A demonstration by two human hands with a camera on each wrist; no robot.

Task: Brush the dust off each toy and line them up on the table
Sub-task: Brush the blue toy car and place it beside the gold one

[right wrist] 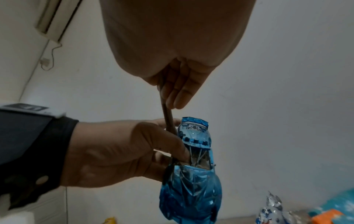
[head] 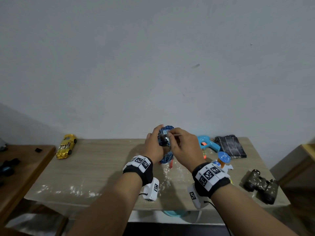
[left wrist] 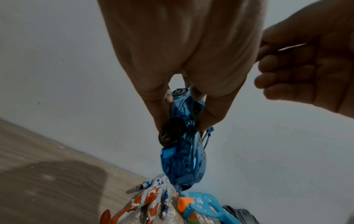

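My left hand (head: 154,143) grips a shiny blue toy car (head: 166,132) and holds it nose-down above the middle of the table (head: 102,167). My right hand (head: 184,147) pinches a thin brown brush handle (right wrist: 168,116), whose lower end goes in by the car's open rear (right wrist: 199,156); the bristles are hidden. In the left wrist view the thumb and fingers clamp the blue car (left wrist: 182,159) at its wheels. A gold toy car (head: 66,146) stands at the table's far left.
On the right of the table lie a light-blue toy gun (head: 207,143), a folded striped cloth (head: 230,146), a blue-capped toy (head: 223,158) and camouflage binoculars (head: 260,186). A dusty orange-and-white figure (left wrist: 147,201) lies under the hands. White powder (head: 75,189) streaks the front edge.
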